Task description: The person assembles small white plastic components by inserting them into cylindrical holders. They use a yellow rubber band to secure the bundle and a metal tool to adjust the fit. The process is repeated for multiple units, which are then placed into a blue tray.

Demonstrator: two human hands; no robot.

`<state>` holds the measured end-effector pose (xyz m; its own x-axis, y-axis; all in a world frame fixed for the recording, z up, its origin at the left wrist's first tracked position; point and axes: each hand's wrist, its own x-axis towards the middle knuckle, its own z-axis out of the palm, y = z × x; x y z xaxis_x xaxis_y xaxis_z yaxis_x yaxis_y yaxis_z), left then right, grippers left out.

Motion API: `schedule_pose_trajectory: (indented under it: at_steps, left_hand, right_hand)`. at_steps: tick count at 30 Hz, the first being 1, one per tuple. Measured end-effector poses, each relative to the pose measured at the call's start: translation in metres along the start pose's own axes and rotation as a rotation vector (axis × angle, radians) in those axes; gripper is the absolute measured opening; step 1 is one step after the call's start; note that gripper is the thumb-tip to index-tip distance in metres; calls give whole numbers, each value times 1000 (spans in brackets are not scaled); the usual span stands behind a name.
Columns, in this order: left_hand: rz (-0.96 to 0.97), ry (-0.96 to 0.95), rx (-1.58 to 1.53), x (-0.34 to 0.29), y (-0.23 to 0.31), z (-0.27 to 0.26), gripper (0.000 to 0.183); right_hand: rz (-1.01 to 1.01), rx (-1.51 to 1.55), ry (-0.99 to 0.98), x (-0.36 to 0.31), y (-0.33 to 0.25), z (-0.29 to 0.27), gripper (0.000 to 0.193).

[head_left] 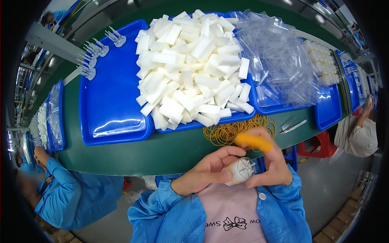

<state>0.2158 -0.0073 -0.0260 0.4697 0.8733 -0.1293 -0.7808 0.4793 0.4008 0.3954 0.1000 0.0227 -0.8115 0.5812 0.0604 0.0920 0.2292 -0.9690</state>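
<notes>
My left hand [210,168] is closed around a small white rounded piece with thin dark lines across its end [242,170], held in front of my chest. My right hand [277,164] is beside it, thumb near the piece and index finger raised apart. An orange-yellow finger cover [254,142] on that raised finger is smeared by motion. Whether the right thumb touches the piece is hard to make out. Just beyond both hands, a heap of yellow rubber bands [221,133] lies on the green table [109,158].
A blue tray heaped with white foam blocks [190,60] stands ahead. Right of it are clear plastic pieces [279,60] and tweezers [293,126]. A blue tray [113,101] at left has white pronged parts [91,56] at its edge. Co-workers [77,194] sit on both sides.
</notes>
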Motion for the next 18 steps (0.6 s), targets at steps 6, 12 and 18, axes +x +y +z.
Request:
schedule_pose_trajectory:
  at_steps: [6, 12, 18]
  left_hand:
    - [-44, 160, 123, 2, -1, 17, 59]
    - [-142, -26, 152, 11, -5, 6, 75]
    - [207, 214, 335, 26, -3, 37, 62]
  right_hand:
    - [-60, 65, -207, -10, -4, -18, 61]
    - [-173, -2, -164, -33, -11, -22, 55]
    - [-47, -242, 445, -72, -42, -99, 43]
